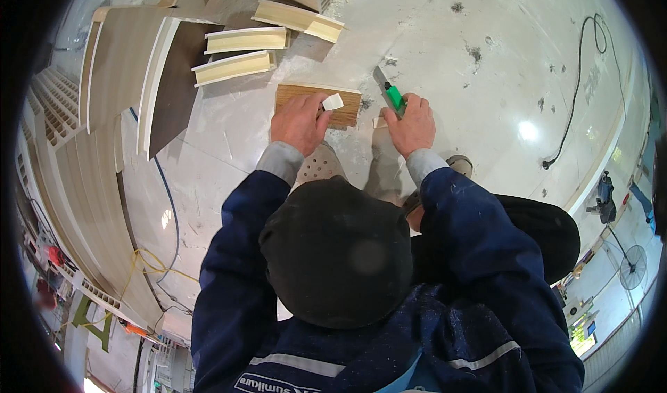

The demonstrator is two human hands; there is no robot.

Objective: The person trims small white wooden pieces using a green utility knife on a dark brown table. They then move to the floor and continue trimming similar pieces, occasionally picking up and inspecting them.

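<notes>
My left hand (300, 124) is closed, pinching a small white block (333, 102) between thumb and fingers. Below that hand lies a short brown wood-grain board (347, 115) with a pale edge strip. A green-handled utility knife (394, 95) is in my right hand (413, 125), its blade out and pointing up and to the left. The blade is apart from the board and the white block. A small pale offcut (379, 123) lies on the floor between the board and my right hand.
Several pale cut panel pieces (246, 40) lie beyond my left hand. Larger hollow-core panels (76, 205) are stacked along the left. A black power cord (574, 108) with a plug curves over the floor at right. A fan (632, 266) stands farther right.
</notes>
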